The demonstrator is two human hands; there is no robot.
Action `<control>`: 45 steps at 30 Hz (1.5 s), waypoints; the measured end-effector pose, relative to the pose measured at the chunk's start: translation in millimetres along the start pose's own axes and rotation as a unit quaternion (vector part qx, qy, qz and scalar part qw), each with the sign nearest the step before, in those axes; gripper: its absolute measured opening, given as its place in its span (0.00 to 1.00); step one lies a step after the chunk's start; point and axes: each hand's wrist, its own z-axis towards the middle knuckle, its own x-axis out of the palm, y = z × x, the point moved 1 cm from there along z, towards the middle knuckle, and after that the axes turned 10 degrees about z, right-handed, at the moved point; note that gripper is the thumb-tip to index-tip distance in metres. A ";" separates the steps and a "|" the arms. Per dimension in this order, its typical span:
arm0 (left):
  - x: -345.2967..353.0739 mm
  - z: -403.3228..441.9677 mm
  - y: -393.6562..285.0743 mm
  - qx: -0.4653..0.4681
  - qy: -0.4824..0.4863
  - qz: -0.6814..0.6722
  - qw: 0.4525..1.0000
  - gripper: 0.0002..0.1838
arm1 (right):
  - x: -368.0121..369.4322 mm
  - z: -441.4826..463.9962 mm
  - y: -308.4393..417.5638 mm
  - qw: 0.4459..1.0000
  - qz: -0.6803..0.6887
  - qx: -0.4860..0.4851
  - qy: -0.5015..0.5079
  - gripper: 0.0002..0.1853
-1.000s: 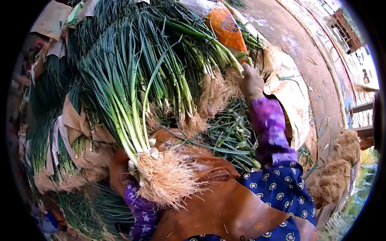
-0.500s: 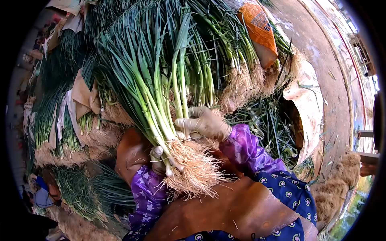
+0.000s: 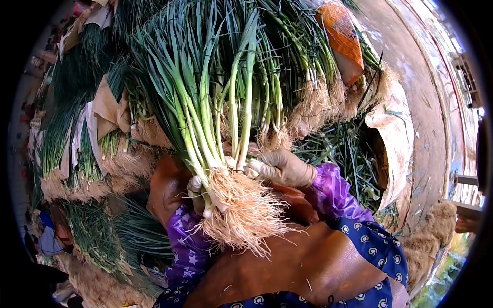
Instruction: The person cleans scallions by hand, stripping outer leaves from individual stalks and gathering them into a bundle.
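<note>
A bunch of long green onions point(image 3: 203, 138) with white bases and tan, stringy roots stands in front of my body, leaves pointing away. My left hand point(image 3: 197, 192), gloved and partly hidden behind the stalks and roots, is wrapped round the bunch low on its left side. At the bunch's right side, my right hand point(image 3: 282, 167), in a pale glove, is closed at the white bases of a couple of thicker stalks point(image 3: 241, 118). Its fingertips touch the stalks just above the roots. A brown apron point(image 3: 272, 272) lies under the roots.
More onion bundles point(image 3: 313, 87) lie beyond, one by an orange bag point(image 3: 343, 43). Bundles with tan wrapping point(image 3: 108, 113) are on the left. Loose leaves point(image 3: 344, 154) lie right, beside a pale sack point(image 3: 393, 141). Brown fibrous heaps point(image 3: 429, 236) sit at the far right.
My right hand has come back from the far bundles to the bunch, bringing stalks to its right side. The view has shifted, and my left hand still holds the bunch.
</note>
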 end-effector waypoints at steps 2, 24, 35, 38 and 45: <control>10.5 0.3 0.0 0.002 -0.004 -0.002 1.000 0.37 | -14.8 -20.5 -3.8 0.997 0.007 -0.029 0.065 0.33; -3.0 1.8 5.5 -0.009 -0.044 0.045 0.998 0.30 | -0.6 22.8 10.3 0.878 -0.378 -0.021 -0.292 0.08; 15.0 1.5 6.0 -0.005 -0.086 0.076 0.993 0.28 | -30.4 76.4 43.9 0.958 0.050 0.166 -0.228 0.19; -17.4 2.4 20.0 -0.033 -0.018 -0.073 0.997 0.29 | -23.7 100.0 21.1 0.966 -0.093 0.142 -0.193 0.15; -32.4 -2.3 10.5 -0.021 0.065 -0.080 0.994 0.28 | -23.7 68.1 15.9 0.906 0.408 0.087 -0.068 0.10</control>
